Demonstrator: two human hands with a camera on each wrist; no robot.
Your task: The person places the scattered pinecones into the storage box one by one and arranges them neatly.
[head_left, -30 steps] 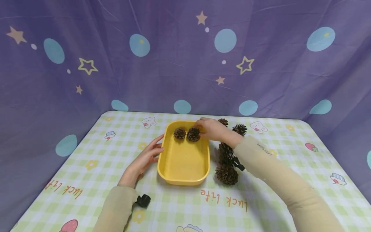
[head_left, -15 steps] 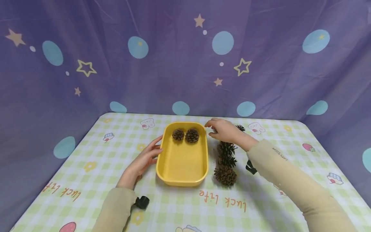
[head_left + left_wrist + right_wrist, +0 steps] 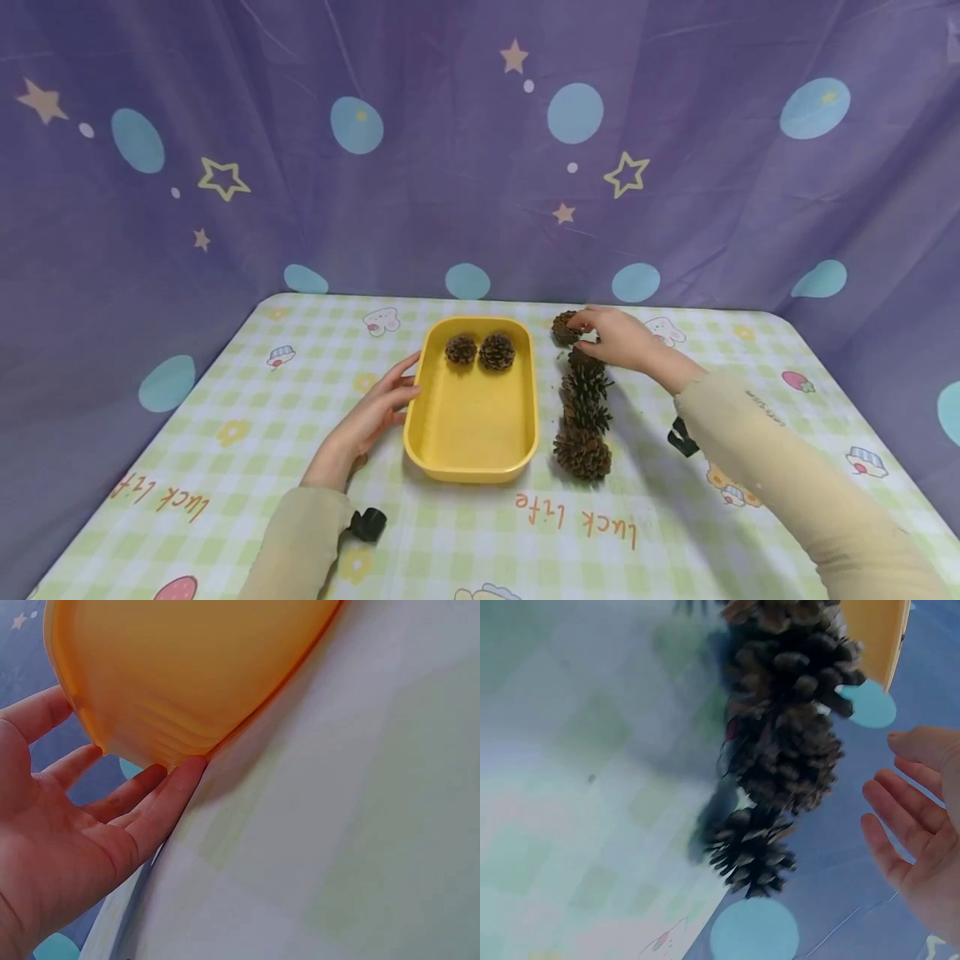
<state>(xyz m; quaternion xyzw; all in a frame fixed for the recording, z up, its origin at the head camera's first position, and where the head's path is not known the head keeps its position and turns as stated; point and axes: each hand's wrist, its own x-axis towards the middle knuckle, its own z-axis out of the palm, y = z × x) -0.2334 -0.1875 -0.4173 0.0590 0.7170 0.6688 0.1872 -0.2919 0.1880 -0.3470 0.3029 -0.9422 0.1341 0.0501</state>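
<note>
My left hand (image 3: 369, 418) rests its fingertips against the left side of a yellow plastic basin (image 3: 472, 425). In the left wrist view, the fingers (image 3: 176, 796) are spread and nearly straight along the basin's wall. Two small pine cones, a left one (image 3: 461, 350) and a right one (image 3: 497, 352), sit side by side at the basin's far end. My right hand (image 3: 618, 337) hovers at the far end of a row of pine cones (image 3: 582, 450), fingertips overlapping a round cone (image 3: 564, 329). The right wrist view shows its fingers parted with nothing between them, beside the cones (image 3: 787, 750).
A green-and-white checked cloth (image 3: 442, 533) with printed drawings covers the table. The purple patterned curtain (image 3: 420, 217) hangs right behind its far edge. The pine cone row stands just right of the basin. A black wrist camera (image 3: 682, 437) hangs below the right sleeve.
My right hand has let go of a pine cone in the basin, then moved right, out over the rim to the far cones of the row. The left hand stays against the basin.
</note>
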